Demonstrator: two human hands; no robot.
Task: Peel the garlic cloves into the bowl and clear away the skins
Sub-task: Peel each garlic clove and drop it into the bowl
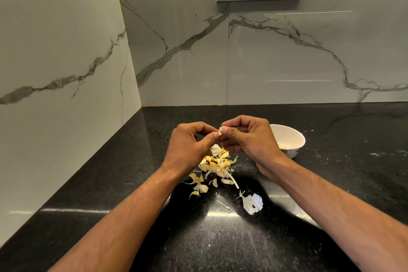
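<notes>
You cannot see most of the garlic clove (220, 131): only a pale tip shows between the thumbs of your left hand (190, 146) and right hand (247, 139), so how much skin remains on it is unclear. Your right hand covers the near-left part of the bowl (291, 139) just behind it; what lies inside is a yellowish blur. Beneath the clove, the heap of skins (217, 164) is partly hidden by your left hand, and whether unpeeled cloves lie among them is unclear. Both forearms are cut off by the bottom edge.
</notes>
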